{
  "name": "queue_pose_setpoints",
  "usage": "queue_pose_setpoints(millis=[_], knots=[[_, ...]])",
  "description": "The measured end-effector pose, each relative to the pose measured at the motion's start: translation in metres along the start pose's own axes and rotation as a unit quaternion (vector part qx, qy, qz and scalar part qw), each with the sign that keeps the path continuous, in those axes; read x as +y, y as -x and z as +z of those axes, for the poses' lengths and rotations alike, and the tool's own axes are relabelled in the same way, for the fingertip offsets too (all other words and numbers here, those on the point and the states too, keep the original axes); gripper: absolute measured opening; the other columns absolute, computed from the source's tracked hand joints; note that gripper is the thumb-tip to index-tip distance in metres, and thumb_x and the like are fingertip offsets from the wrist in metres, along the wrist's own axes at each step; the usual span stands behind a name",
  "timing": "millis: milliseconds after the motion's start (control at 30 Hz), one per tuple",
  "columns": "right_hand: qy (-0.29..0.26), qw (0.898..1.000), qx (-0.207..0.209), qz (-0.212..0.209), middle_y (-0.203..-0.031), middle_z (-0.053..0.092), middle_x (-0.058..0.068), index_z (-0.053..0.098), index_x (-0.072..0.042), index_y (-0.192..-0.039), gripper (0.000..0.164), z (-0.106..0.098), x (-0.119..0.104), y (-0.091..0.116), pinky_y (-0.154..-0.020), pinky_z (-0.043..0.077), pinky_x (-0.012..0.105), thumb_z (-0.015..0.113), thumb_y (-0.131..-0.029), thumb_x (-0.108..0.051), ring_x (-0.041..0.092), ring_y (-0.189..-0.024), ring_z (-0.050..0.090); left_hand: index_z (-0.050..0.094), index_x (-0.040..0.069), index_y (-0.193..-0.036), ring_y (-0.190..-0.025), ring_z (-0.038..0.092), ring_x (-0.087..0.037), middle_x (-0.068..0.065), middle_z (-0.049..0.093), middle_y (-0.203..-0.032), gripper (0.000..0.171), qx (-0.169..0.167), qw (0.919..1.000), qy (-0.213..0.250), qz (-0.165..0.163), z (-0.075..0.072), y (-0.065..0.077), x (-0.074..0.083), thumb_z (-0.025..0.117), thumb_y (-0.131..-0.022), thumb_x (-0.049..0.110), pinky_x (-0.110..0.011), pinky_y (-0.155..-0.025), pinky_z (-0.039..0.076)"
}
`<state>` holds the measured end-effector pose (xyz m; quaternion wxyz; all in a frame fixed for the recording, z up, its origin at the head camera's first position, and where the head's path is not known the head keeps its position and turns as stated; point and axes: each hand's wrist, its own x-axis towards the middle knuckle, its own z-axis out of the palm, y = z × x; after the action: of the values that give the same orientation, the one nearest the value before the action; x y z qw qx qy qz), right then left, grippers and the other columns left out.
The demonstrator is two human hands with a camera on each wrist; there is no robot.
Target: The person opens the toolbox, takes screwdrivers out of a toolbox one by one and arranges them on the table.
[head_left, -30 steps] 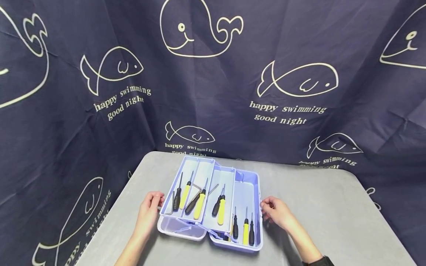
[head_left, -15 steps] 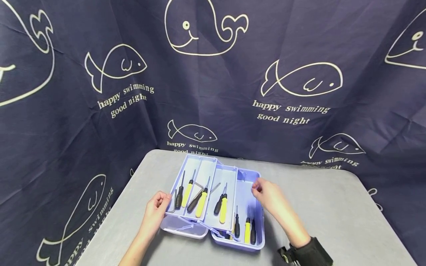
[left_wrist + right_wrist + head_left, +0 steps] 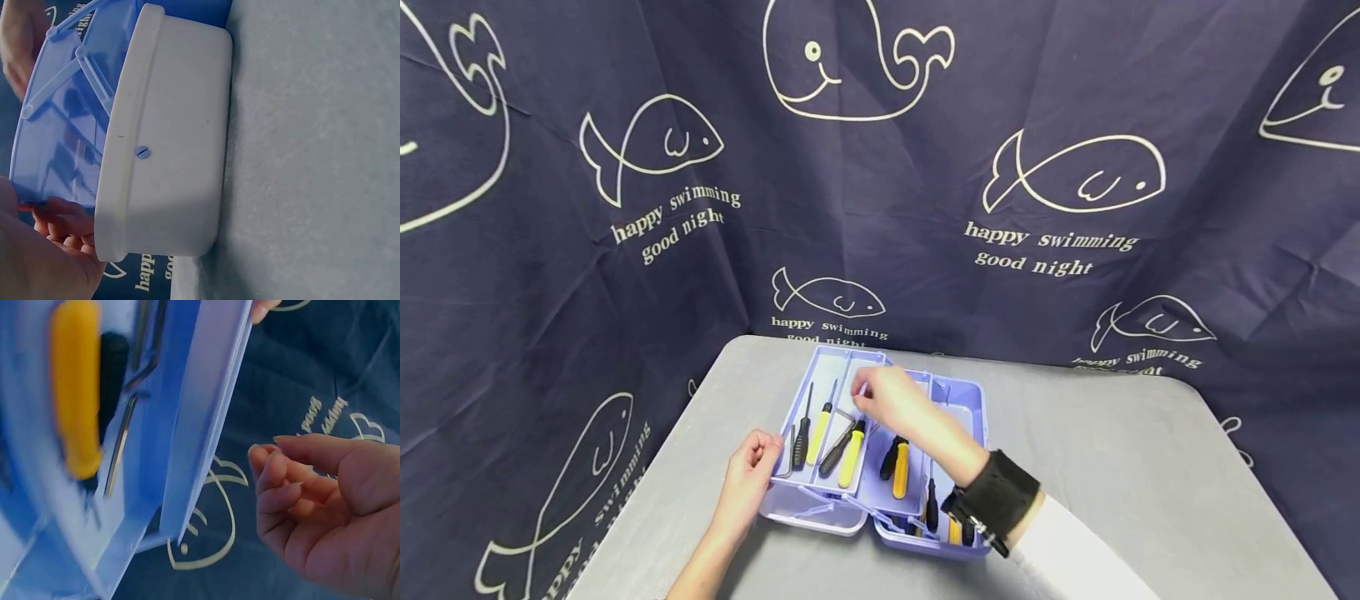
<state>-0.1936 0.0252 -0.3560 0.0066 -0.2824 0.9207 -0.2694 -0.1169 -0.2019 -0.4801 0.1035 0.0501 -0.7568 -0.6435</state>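
Note:
My left hand (image 3: 748, 475) pinches the left edge of the upper tray (image 3: 797, 417) of an open blue-purple toolbox (image 3: 812, 518). In the left wrist view its thumb and curled fingers sit at the tray's edge, beside the pale outer shell (image 3: 181, 125). My right hand (image 3: 887, 400) is over the trays near their far end, fingers loosely curled and holding nothing. Below it lie a yellow-handled screwdriver (image 3: 851, 462) and a black-handled screwdriver (image 3: 837, 457). An L-shaped hex key (image 3: 792, 454) lies along the left compartment. The right forearm covers part of the toolbox.
The second tray (image 3: 872, 492) holds a yellow-handled screwdriver (image 3: 900, 475) and a black one (image 3: 888, 460). More screwdrivers lie in the deep bottom box (image 3: 977, 417). The toolbox stands on a grey table (image 3: 1120, 467), with a dark blue printed curtain (image 3: 925, 192) behind.
My right hand has left the toolbox's right side and swung left across the box to above the upper tray. My left hand has come onto the upper tray's left edge and stayed.

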Motion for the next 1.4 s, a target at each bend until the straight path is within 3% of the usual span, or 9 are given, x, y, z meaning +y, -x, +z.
queue_pose_setpoints(millis=[200, 467, 800, 1133, 1400], knots=[[0.021, 0.999, -0.043, -0.022, -0.085, 0.07, 0.003, 0.072, -0.007, -0.092, 0.004, 0.024, -0.024, -0.021, -0.074, 0.049, 0.027, 0.073, -0.095, -0.008, 0.015, -0.077, 0.058, 0.055, -0.006, -0.095, -0.054, 0.044, -0.005, 0.006, 0.05, -0.064, 0.022, 0.003, 1.0, 0.001, 0.0, 0.004, 0.002, -0.001, 0.056, -0.107, 0.013, -0.021, -0.051, 0.04], [0.083, 0.994, -0.048, -0.048, -0.077, 0.067, -0.001, 0.071, -0.008, -0.082, 0.01, 0.046, -0.031, -0.025, -0.072, 0.05, 0.023, 0.074, -0.092, -0.005, 0.013, -0.072, 0.059, 0.055, -0.005, -0.092, -0.055, 0.044, -0.006, 0.006, 0.048, -0.063, 0.022, 0.004, 0.9997, 0.001, 0.024, 0.008, 0.006, -0.002, 0.055, -0.107, 0.011, -0.023, -0.052, 0.041], [0.099, 0.992, -0.062, -0.044, -0.063, 0.049, -0.005, 0.056, -0.013, -0.062, 0.033, 0.047, -0.036, -0.027, -0.058, 0.037, 0.02, 0.073, -0.088, -0.001, 0.011, -0.062, 0.049, 0.055, -0.006, -0.093, -0.055, 0.044, -0.006, 0.007, 0.047, -0.063, 0.021, 0.006, 0.9998, 0.0, 0.018, 0.005, 0.005, 0.001, 0.056, -0.106, 0.011, -0.023, -0.053, 0.042], [0.122, 0.988, -0.094, -0.014, -0.066, 0.055, -0.003, 0.062, -0.014, -0.071, 0.029, 0.049, -0.044, -0.03, -0.058, 0.041, 0.022, 0.073, -0.097, -0.012, 0.012, -0.064, 0.052, 0.057, -0.006, -0.097, -0.057, 0.047, -0.006, 0.007, 0.052, -0.065, 0.021, 0.004, 0.9999, -0.006, 0.012, 0.002, 0.003, 0.004, 0.055, -0.107, 0.013, -0.023, -0.055, 0.044], [0.138, 0.984, -0.116, -0.009, -0.07, 0.06, -0.003, 0.065, -0.014, -0.074, 0.025, 0.052, -0.04, -0.038, -0.065, 0.045, 0.023, 0.072, -0.098, -0.017, 0.013, -0.068, 0.054, 0.056, -0.005, -0.092, -0.056, 0.046, -0.006, 0.005, 0.049, -0.064, 0.021, 0.004, 0.9995, -0.003, 0.03, 0.003, 0.003, 0.004, 0.055, -0.107, 0.01, -0.023, -0.053, 0.044]])
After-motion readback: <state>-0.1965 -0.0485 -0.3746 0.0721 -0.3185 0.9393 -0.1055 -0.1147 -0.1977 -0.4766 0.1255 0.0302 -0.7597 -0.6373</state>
